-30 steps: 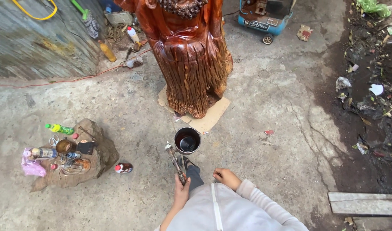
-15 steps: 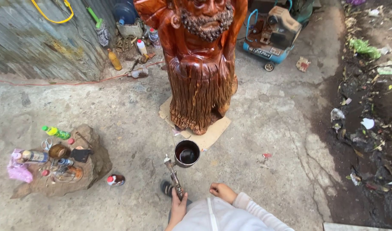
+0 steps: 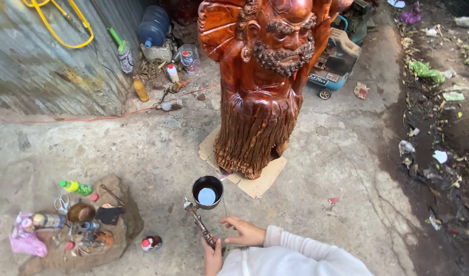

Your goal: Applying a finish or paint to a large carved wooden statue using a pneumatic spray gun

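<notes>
A tall carved wooden statue of a bearded figure, glossy red-brown, stands on a piece of cardboard on the concrete. In front of it is a metal spray gun with an open cup of dark liquid on top. My left hand is closed around the gun's handle at the bottom edge. My right hand, in a white sleeve, hovers just right of the handle with fingers spread, holding nothing.
A flat rock at the lower left carries small bottles, scissors and a pink bag. A small can lies beside it. Behind the statue are a blue compressor, a water jug and a corrugated wall. Litter lines the right side.
The view has tilted up and the statue's face and upper body now show. My left hand stays on the spray gun; my right hand has drawn closer to the handle.
</notes>
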